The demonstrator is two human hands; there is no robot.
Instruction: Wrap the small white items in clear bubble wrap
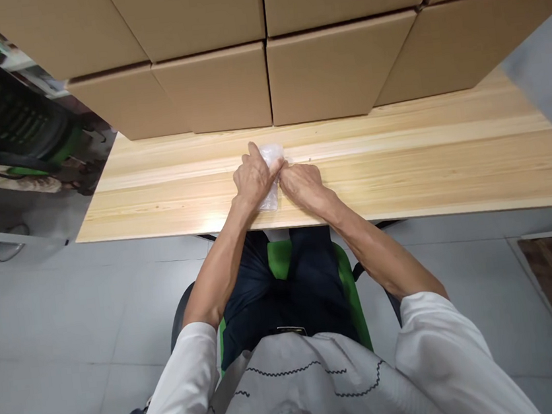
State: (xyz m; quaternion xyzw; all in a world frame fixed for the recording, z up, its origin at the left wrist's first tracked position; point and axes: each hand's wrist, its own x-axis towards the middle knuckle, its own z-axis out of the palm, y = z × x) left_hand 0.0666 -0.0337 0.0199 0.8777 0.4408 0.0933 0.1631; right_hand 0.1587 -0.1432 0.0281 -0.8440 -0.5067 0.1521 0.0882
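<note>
From the head view, both hands meet over a small clear plastic bag [270, 168] lying on the wooden surface [401, 166] near its front edge. The left hand [253, 180] has its fingers closed on the bag's left side, and the right hand [303, 185] pinches its right edge. Working it well probably means keeping the film pressed flat with even tension. What the bag contains is too small to tell. The cardboard boxes [320, 69] stacked behind are shut, contents hidden.
</note>
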